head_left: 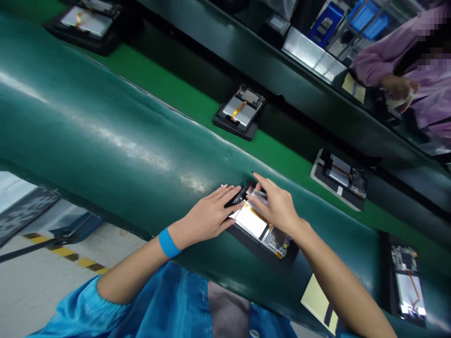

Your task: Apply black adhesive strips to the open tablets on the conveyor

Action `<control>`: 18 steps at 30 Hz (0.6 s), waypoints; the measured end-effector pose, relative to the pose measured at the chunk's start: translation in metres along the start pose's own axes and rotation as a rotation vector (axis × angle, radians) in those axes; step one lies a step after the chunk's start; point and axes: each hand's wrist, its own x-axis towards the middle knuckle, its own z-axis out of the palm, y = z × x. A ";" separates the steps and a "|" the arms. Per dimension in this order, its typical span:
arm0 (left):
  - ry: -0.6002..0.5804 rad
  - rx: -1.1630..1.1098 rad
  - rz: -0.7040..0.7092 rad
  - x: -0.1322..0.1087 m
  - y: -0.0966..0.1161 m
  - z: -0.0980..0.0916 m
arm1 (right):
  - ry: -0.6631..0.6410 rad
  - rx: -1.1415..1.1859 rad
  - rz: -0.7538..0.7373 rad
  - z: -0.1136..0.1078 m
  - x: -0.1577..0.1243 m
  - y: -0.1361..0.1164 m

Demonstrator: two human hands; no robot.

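An opened tablet (251, 224) lies at a slant on the green bench before me, its bright silver battery, orange flat cable and circuit board exposed. A dark pad (246, 238) shows under it. My left hand (210, 213), with a blue band (169, 242) on the wrist, rests with fingers spread on the tablet's upper-left end. Over the same end, my right hand (278, 204) is curled, thumb and fingers bent inward. A small dark tip shows by its index finger; what it holds is mostly hidden. A pale, shiny patch shows under its fingers.
More opened tablets sit along the green belt: one (241, 110) ahead, one (340, 174) to the right, one (88, 21) far left. Another tablet (408, 281) lies near right. A yellow pad (319, 300) is under my right forearm. Across the line, a person in pink sleeves (384, 58) works.
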 end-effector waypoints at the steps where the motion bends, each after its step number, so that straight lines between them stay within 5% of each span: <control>1: 0.023 -0.003 -0.011 -0.002 0.000 -0.001 | 0.016 0.063 0.005 -0.002 -0.002 0.001; 7: 0.109 0.069 -0.077 -0.015 -0.003 -0.003 | -0.125 0.258 0.018 -0.001 -0.007 -0.005; 18: 0.047 0.129 0.003 -0.014 0.003 0.002 | -0.227 -0.029 0.035 0.012 -0.005 -0.014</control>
